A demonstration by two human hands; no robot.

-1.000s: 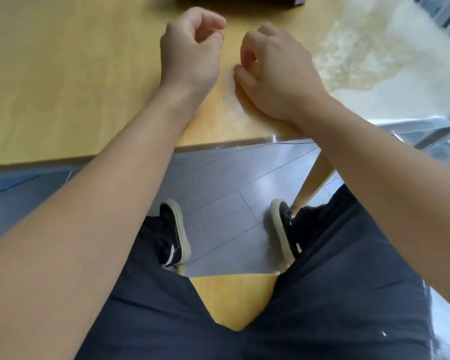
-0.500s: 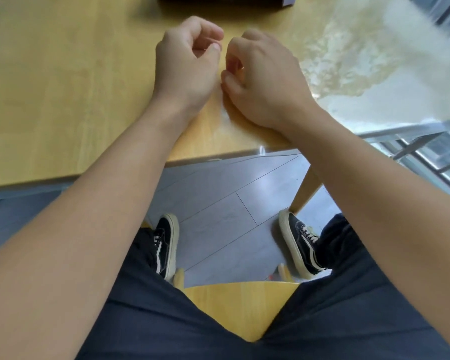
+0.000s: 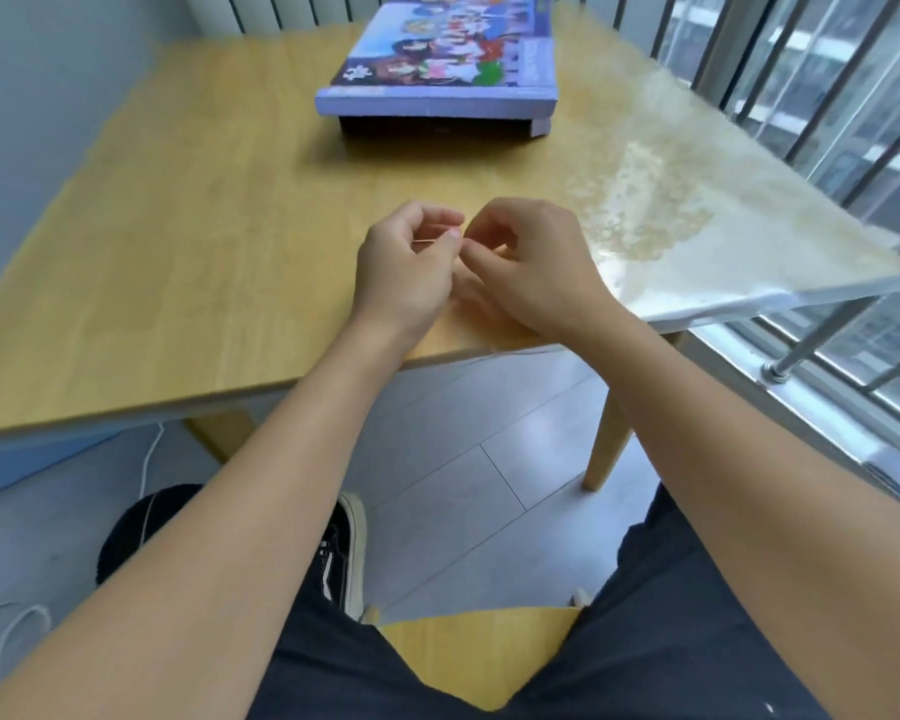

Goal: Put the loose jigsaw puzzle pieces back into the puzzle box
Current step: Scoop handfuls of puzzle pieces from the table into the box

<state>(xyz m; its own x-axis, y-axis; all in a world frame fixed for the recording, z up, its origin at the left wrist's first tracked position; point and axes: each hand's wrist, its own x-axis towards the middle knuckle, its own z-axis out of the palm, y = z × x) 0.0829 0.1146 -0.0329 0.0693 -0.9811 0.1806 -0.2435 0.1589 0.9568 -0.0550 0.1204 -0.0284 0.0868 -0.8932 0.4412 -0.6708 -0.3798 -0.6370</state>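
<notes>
Two hands meet mid-frame — left hand (image 3: 404, 265) and right hand (image 3: 528, 267), fingers curled thumb-to-thumb; whether they pinch anything, I cannot tell. No loose pieces show. Closed box (image 3: 437, 98) sits straight ahead, upper centre of the bench (image 3: 178, 241) — equally near both.

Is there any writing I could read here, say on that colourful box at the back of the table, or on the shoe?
Box lid: a cartoon picture; the print along its right edge is too blurred to read.
Box front edge: no legible text.
Shoe: a light stripe, no words.
Nothing else carries writing.
</notes>
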